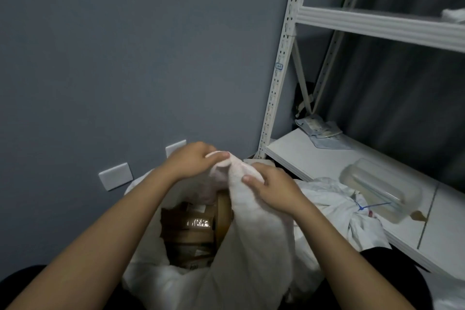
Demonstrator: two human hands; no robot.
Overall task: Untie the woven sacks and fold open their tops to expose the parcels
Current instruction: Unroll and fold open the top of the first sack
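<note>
Both forearms reach in from the bottom edge and meet over the white woven sack (251, 246), which stands on the floor against the grey wall (125, 45) with its mouth already partly open. Brown parcels (193, 229) show inside the left half of the opening. Just right of it slumps a second sack (334, 204), its neck seemingly tied with a blue tie (364, 206). A white shelf rack (327, 161) fills the right side, carrying a clear plastic box (382, 189) and a few flat packets (319, 128).

The left hand (193, 158) pinches the raised edge of the fabric at its top; the right hand (271, 186) has its grip closed around the bunched cloth just below. To fold well, I judge both hands should roll that raised flap outward and down, evenly round the rim.

Room is tight: wall behind, shelf edge close on the right. Open space lies towards the person and to the left.
</note>
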